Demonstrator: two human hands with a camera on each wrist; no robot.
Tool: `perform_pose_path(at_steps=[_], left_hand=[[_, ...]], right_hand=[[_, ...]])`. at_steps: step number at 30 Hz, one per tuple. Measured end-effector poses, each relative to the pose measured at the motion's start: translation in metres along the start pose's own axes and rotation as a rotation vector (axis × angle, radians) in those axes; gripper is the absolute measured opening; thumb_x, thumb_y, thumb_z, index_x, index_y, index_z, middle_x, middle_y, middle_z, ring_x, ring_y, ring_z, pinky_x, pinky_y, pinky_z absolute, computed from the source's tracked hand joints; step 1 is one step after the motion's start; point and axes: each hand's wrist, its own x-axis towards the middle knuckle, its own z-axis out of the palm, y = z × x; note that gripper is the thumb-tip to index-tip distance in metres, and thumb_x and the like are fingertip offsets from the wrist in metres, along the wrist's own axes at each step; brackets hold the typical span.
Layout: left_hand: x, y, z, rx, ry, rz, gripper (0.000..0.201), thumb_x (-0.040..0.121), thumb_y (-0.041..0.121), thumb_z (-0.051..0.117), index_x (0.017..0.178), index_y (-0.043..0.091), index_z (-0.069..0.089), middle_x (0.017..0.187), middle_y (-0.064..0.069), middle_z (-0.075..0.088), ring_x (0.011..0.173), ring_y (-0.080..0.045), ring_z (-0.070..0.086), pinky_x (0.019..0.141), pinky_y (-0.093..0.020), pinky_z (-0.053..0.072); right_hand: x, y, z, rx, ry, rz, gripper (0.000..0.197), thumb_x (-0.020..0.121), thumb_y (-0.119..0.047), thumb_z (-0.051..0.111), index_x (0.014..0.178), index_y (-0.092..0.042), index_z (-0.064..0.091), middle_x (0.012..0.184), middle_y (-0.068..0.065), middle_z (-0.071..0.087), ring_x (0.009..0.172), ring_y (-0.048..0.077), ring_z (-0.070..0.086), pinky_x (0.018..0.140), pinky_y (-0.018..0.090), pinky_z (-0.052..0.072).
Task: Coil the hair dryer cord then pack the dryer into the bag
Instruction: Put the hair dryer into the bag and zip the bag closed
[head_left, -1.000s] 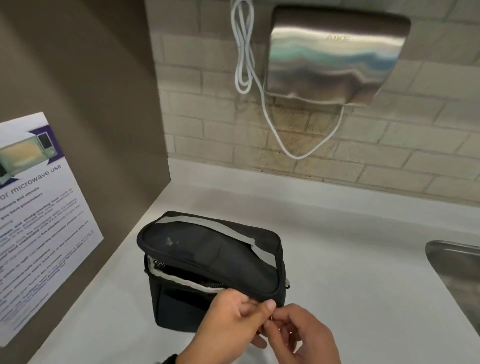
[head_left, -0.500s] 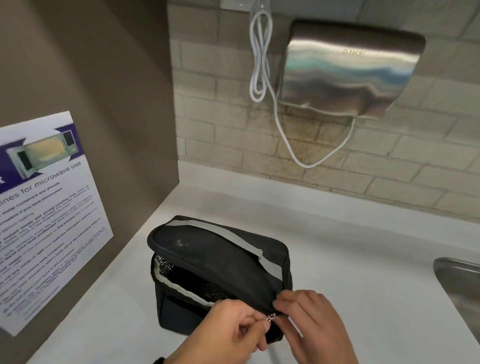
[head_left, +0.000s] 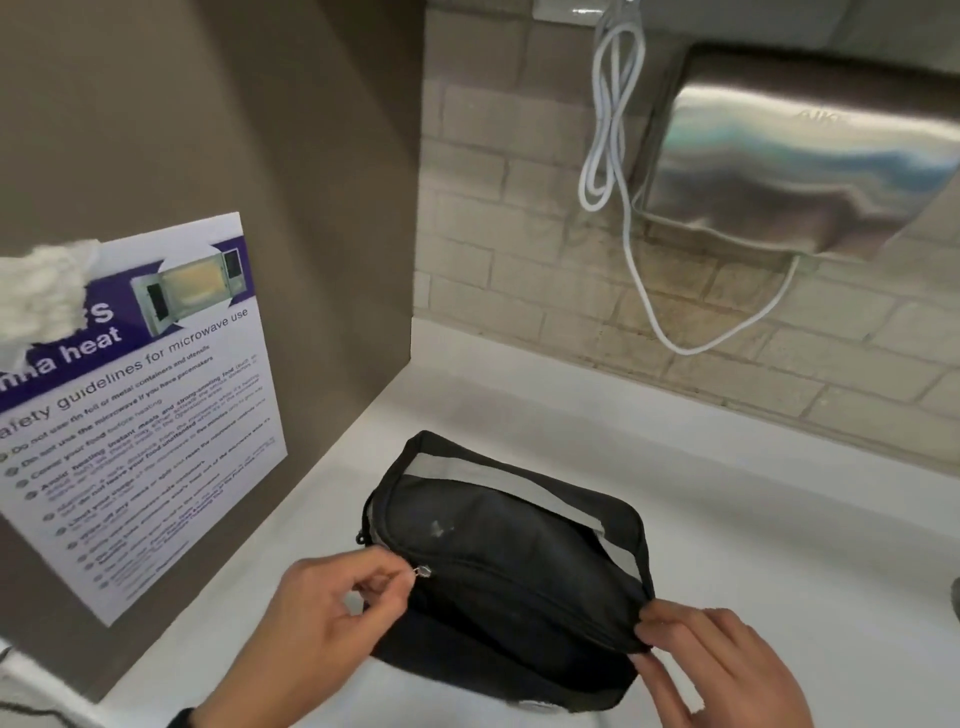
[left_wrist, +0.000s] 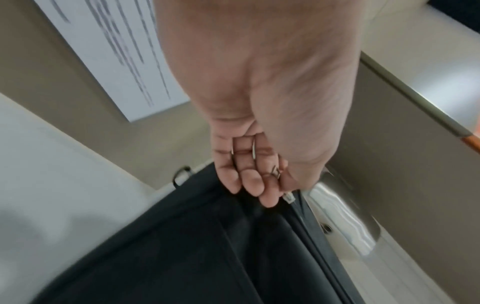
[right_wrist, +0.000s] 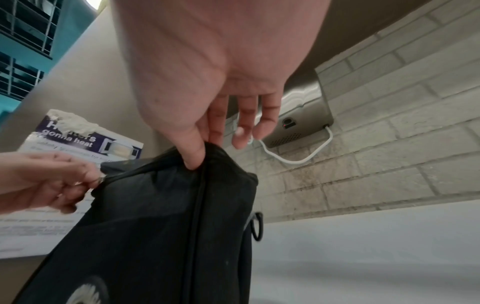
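Observation:
A black fabric bag (head_left: 514, 561) with a grey strap lies on the white counter (head_left: 753, 519); its zip line along the front looks closed. My left hand (head_left: 332, 618) pinches the small metal zipper pull (head_left: 423, 571) at the bag's left end, also seen as the left hand (left_wrist: 257, 181) over the bag (left_wrist: 207, 257). My right hand (head_left: 722, 670) pinches the bag's right corner between thumb and forefinger, with the right hand (right_wrist: 205, 148) on the bag (right_wrist: 161, 216). The hair dryer is hidden from view.
A steel hand dryer (head_left: 800, 176) with a looped white cable (head_left: 608, 135) hangs on the brick wall. A microwave-guidelines poster (head_left: 135, 395) is stuck to the brown side panel at left. A sink edge (head_left: 955, 597) shows at the far right.
The bag's gaping front opening is now zipped. My left hand has drawn the zipper pull from the right corner to the left end, while my right hand stayed on the right corner.

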Motion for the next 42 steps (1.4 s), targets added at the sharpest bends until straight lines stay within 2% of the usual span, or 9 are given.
perform_pose_path(at_steps=[3, 5, 7, 10, 15, 21, 31, 36, 42], left_hand=[[-0.001, -0.012, -0.011, -0.043, 0.067, 0.010, 0.015, 0.082, 0.015, 0.073, 0.081, 0.028, 0.078, 0.084, 0.010, 0.076, 0.083, -0.010, 0.072, 0.076, -0.018, 0.056], [-0.005, -0.015, -0.008, -0.112, 0.069, 0.010, 0.017, 0.084, 0.009, 0.070, 0.081, 0.025, 0.076, 0.087, 0.005, 0.075, 0.087, -0.015, 0.071, 0.081, -0.018, 0.056], [-0.009, -0.015, -0.003, -0.183, 0.072, -0.008, 0.023, 0.085, 0.004, 0.068, 0.078, 0.024, 0.073, 0.086, 0.003, 0.074, 0.087, -0.017, 0.070, 0.080, -0.015, 0.054], [-0.009, -0.016, 0.001, -0.269, 0.078, -0.059, 0.028, 0.086, -0.001, 0.067, 0.073, 0.024, 0.071, 0.083, 0.001, 0.074, 0.085, -0.018, 0.070, 0.078, -0.014, 0.054], [-0.010, -0.013, 0.000, -0.312, 0.051, -0.049, 0.024, 0.085, 0.007, 0.068, 0.071, 0.026, 0.068, 0.080, -0.002, 0.073, 0.080, -0.017, 0.070, 0.078, -0.018, 0.055], [-0.012, -0.013, -0.006, -0.280, -0.024, -0.058, 0.028, 0.084, -0.002, 0.065, 0.069, 0.021, 0.066, 0.078, 0.002, 0.073, 0.080, -0.014, 0.070, 0.077, -0.016, 0.053], [-0.001, -0.029, -0.026, -0.218, 0.079, 0.025, 0.014, 0.086, 0.009, 0.068, 0.081, 0.022, 0.072, 0.089, 0.011, 0.075, 0.090, -0.011, 0.072, 0.082, -0.014, 0.054], [0.016, -0.036, -0.024, -0.185, 0.166, 0.013, 0.012, 0.086, 0.014, 0.068, 0.081, 0.025, 0.071, 0.086, 0.012, 0.074, 0.087, -0.011, 0.072, 0.080, -0.015, 0.055], [0.044, -0.038, -0.017, -0.194, 0.152, -0.033, 0.012, 0.088, 0.012, 0.067, 0.083, 0.022, 0.071, 0.085, 0.014, 0.073, 0.085, -0.008, 0.071, 0.077, -0.008, 0.051]], right_hand=[[0.014, -0.003, -0.011, 0.089, -0.094, 0.111, 0.032, 0.088, -0.048, 0.042, 0.076, -0.031, 0.067, 0.089, -0.023, 0.065, 0.055, 0.017, 0.060, 0.060, 0.022, 0.041], [0.027, -0.014, -0.018, 0.116, -0.126, 0.120, 0.012, 0.073, -0.044, 0.056, 0.082, -0.036, 0.059, 0.090, -0.024, 0.060, 0.064, 0.018, 0.059, 0.063, 0.020, 0.040], [0.039, -0.038, -0.016, 0.184, -0.073, 0.111, 0.025, 0.062, -0.045, 0.066, 0.084, -0.033, 0.065, 0.087, -0.015, 0.066, 0.078, 0.016, 0.056, 0.072, 0.023, 0.042], [0.055, -0.090, 0.002, 0.272, -0.002, 0.030, 0.026, 0.075, -0.045, 0.068, 0.083, -0.022, 0.074, 0.086, -0.006, 0.071, 0.084, 0.015, 0.060, 0.079, 0.027, 0.046], [0.069, -0.130, 0.055, 0.278, -0.026, -0.084, 0.035, 0.072, -0.037, 0.074, 0.102, -0.020, 0.066, 0.092, 0.001, 0.073, 0.093, 0.019, 0.058, 0.077, 0.031, 0.046], [0.078, -0.135, 0.070, 0.213, -0.014, -0.039, 0.008, 0.076, -0.022, 0.070, 0.078, -0.015, 0.073, 0.077, 0.004, 0.070, 0.071, 0.023, 0.061, 0.066, 0.031, 0.044], [0.092, -0.136, 0.047, 0.067, -0.152, -0.072, 0.005, 0.061, -0.021, 0.067, 0.057, -0.021, 0.064, 0.056, -0.003, 0.059, 0.048, 0.019, 0.054, 0.047, 0.026, 0.049], [0.085, -0.147, 0.052, -0.053, -0.079, -0.069, 0.015, 0.065, -0.018, 0.060, 0.050, -0.020, 0.060, 0.050, 0.000, 0.053, 0.042, 0.022, 0.047, 0.055, 0.028, 0.031], [0.079, -0.157, 0.057, -0.103, -0.023, -0.014, 0.015, 0.064, -0.013, 0.059, 0.051, -0.020, 0.059, 0.051, 0.002, 0.052, 0.047, 0.023, 0.043, 0.054, 0.032, 0.029]])
